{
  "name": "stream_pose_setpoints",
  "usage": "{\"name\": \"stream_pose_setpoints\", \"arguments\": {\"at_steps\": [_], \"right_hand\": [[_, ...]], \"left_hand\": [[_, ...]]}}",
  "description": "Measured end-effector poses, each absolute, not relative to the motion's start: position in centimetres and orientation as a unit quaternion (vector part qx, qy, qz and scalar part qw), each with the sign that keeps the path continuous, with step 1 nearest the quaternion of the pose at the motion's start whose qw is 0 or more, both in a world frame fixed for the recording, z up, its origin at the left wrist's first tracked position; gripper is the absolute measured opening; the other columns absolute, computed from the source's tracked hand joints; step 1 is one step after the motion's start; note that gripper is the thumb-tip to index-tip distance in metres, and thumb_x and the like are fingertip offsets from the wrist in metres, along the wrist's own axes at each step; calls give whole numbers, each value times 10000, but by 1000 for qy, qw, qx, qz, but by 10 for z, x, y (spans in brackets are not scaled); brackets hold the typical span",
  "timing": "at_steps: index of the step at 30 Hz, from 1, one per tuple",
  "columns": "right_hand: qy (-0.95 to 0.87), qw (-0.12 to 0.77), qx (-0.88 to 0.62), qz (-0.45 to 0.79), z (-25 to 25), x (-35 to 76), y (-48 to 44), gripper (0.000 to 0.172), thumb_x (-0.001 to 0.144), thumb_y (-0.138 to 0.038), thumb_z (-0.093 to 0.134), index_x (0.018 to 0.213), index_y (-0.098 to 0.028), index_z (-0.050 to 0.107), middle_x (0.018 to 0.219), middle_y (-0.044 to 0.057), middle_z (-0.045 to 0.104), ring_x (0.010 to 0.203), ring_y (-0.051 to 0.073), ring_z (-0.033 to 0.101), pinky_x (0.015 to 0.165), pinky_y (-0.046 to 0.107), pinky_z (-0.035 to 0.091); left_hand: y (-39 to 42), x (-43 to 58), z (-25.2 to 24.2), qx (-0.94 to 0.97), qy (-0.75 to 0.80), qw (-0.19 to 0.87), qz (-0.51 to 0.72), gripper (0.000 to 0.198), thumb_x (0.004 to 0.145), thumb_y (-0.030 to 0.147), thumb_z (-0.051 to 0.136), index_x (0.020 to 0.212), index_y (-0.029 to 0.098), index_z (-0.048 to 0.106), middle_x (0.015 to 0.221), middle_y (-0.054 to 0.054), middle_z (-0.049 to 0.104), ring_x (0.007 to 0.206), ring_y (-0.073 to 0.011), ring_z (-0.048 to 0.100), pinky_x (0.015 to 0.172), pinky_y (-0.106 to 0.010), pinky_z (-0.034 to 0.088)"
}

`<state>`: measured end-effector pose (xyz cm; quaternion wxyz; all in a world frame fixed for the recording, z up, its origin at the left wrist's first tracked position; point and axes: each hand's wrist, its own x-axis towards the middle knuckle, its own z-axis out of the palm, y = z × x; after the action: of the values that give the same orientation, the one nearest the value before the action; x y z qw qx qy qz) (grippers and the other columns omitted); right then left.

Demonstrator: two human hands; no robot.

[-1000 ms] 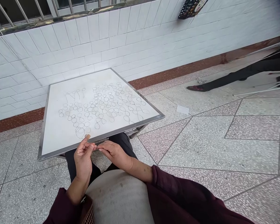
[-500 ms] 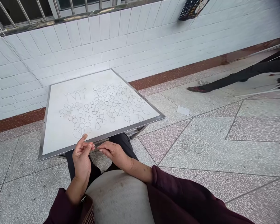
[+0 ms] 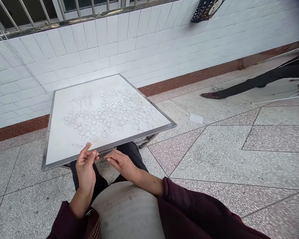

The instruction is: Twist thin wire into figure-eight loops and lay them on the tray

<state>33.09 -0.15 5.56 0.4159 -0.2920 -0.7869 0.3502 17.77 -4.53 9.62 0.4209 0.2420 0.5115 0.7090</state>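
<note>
white tiled wall [image 3: 151, 43]: beyond our left hand [image 3: 86, 174], with a reddish-brown band [image 3: 161, 85] along its foot
grey-edged square white tabletop [image 3: 61, 149]: just ahead of that hand and our right hand [image 3: 124, 166]
thin dark looped strands [image 3: 109, 114]: spread over that top, beyond our fingers; wire or thread, we cannot tell
thin dark strand [image 3: 102, 156]: between our fingertips, by the tabletop's near edge
left hand: fingertips pinching the strand, one finger raised
right hand: thumb and fingers pinching it too, just beside the left
flat white sheet [image 3: 196, 118]: on the speckled floor [image 3: 214, 159], well off to our hands' right
</note>
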Motion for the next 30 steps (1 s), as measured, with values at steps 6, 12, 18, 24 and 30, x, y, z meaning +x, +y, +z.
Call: {"name": "stream_pose_setpoints", "arguments": {"at_steps": [6,12,18,24,30], "right_hand": [[-780,415,-292,365,55,330,-3,206,994,-199,450,1093,-196,631,889,44,682,806,156,642,742,283,528],[-745,408,-282,445,60,331,-2,186,987,-290,510,924,-201,661,791,22,617,743,149,572,688,269,484],[-671,342,-278,597,52,330,-1,314,1003,-456,459,1026,-202,641,748,-2,560,551,107,478,503,230,439],[-720,337,-271,542,49,332,-2,311,1032,-393,393,1148,-212,619,715,-15,541,618,126,509,586,244,448],[-777,336,-275,456,49,332,2,262,1037,-319,354,1123,-205,574,732,-10,559,674,139,542,676,272,454]], "left_hand": [[-47,181,91,267,526,417,692,430,729,322,827,1131,213,723,795,16,604,805,-124,623,753,-261,532],[-47,182,85,274,518,420,693,352,735,324,823,1053,193,745,871,-16,677,784,-123,650,770,-275,542],[-45,185,84,263,519,432,689,307,737,343,817,990,179,759,976,-67,742,802,-155,697,758,-311,568],[-42,187,83,257,528,428,687,302,736,358,813,969,171,769,1021,-90,753,786,-162,703,762,-336,581],[-40,188,87,237,522,443,689,303,741,359,810,980,177,774,1048,-94,750,836,-175,704,742,-313,572]]}}
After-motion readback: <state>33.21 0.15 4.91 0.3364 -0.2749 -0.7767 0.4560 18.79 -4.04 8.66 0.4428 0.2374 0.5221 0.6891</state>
